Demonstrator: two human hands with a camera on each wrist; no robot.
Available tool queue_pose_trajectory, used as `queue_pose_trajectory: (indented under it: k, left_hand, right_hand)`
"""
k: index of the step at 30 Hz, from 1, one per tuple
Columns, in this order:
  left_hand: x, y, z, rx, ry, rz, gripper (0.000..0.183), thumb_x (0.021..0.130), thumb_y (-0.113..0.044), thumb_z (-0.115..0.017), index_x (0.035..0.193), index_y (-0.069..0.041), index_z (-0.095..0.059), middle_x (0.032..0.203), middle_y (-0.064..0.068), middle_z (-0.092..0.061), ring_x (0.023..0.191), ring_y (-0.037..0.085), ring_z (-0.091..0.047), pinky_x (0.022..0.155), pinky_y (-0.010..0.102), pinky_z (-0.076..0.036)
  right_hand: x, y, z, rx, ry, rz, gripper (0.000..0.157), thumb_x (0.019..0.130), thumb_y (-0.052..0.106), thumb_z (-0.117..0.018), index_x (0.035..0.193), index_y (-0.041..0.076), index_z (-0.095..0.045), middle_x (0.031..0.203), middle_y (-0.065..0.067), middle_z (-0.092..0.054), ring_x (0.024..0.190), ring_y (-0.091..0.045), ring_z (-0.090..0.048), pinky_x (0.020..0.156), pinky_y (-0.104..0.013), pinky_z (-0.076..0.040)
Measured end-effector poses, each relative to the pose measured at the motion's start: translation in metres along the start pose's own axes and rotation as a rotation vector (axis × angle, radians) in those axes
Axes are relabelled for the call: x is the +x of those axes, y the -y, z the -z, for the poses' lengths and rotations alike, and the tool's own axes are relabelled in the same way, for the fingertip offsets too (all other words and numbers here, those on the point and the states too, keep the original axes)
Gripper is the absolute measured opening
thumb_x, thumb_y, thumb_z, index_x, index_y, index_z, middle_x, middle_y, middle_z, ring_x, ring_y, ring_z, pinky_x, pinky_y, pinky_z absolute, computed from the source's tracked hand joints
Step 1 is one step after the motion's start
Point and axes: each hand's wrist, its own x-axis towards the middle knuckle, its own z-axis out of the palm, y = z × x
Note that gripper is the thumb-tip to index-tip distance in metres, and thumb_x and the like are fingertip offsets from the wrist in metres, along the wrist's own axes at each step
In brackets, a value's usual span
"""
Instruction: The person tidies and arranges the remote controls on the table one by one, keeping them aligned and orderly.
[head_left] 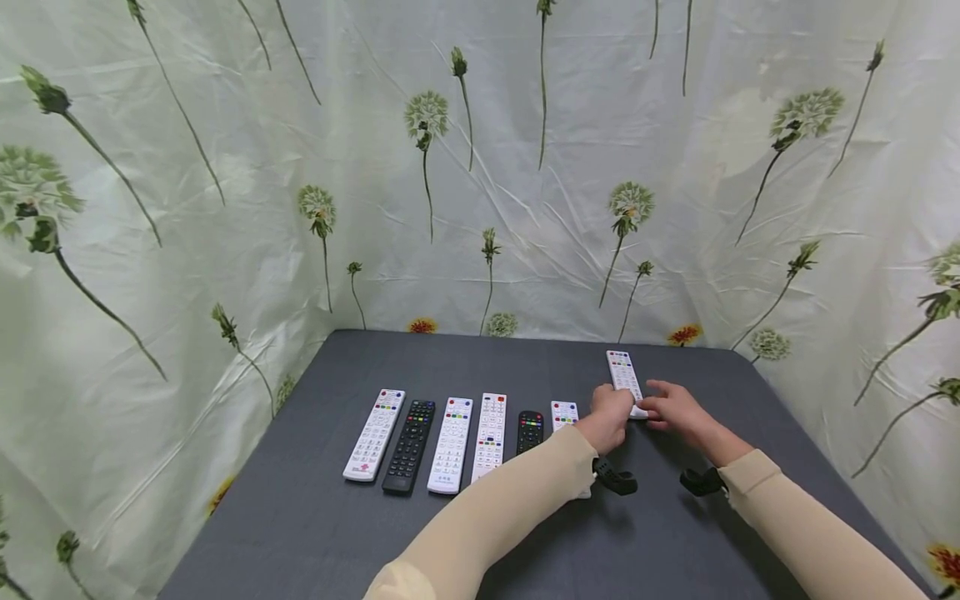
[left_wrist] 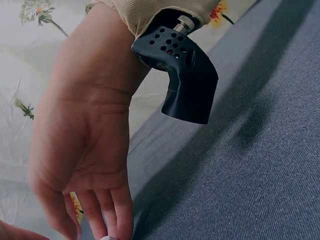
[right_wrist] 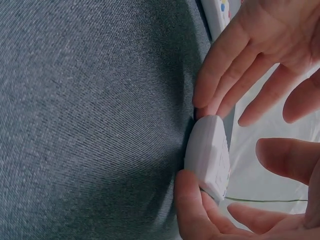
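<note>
A white remote control (head_left: 625,377) lies on the dark table at the far right, slightly tilted, with coloured buttons at its far end. My left hand (head_left: 609,414) is at its left side. On the opposite side is my right hand (head_left: 678,411). In the right wrist view the remote's near end (right_wrist: 207,155) shows between both hands' fingertips, which touch its sides. Both thumbs stand away from it. The left wrist view has my left palm (left_wrist: 85,140) with fingers extended downward, and only a sliver of white at their tips.
Left of my hands runs a row of remotes: a white one (head_left: 375,436), a long black one (head_left: 409,447), two more white ones, a small black one (head_left: 530,425) and a white one (head_left: 565,412) partly behind my left arm. A flowered curtain (head_left: 465,200) surrounds the grey table (head_left: 300,517).
</note>
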Motion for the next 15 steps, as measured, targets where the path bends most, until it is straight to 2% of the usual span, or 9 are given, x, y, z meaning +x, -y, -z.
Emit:
queue_pose_trajectory:
  k: [5,10,15]
  left_hand:
    - [0.0003,0.0,-0.002,0.036,-0.026,0.03,0.02,0.078,0.003,-0.058,0.096,0.001,-0.065,0.089,0.007,-0.059,0.086,0.025,-0.054,0.082,0.045,-0.048]
    - [0.0022,-0.0002,-0.0014,0.093,-0.051,0.055,0.02,0.079,0.002,-0.059,0.098,0.002,-0.063,0.095,0.011,-0.061,0.091,0.027,-0.056,0.089,0.048,-0.048]
    - [0.0042,-0.0002,0.0,0.141,-0.075,0.062,0.015,0.079,-0.001,-0.061,0.094,0.001,-0.064,0.092,0.012,-0.062,0.088,0.028,-0.057,0.086,0.048,-0.049]
  right_hand:
    - [0.0011,-0.0019,-0.0005,0.045,0.0,-0.008,0.068,0.099,0.009,-0.056,0.151,-0.016,-0.02,0.137,-0.036,-0.044,0.094,-0.019,-0.064,0.084,-0.037,-0.056]
    - [0.0025,-0.0057,0.0006,0.068,0.009,-0.022,0.063,0.099,0.009,-0.058,0.147,-0.019,-0.028,0.126,-0.029,-0.054,0.09,-0.017,-0.064,0.082,-0.036,-0.057]
    - [0.0031,-0.0084,0.0013,0.098,0.022,-0.017,0.061,0.098,0.007,-0.059,0.145,-0.02,-0.031,0.114,-0.02,-0.061,0.085,-0.015,-0.065,0.078,-0.033,-0.057]
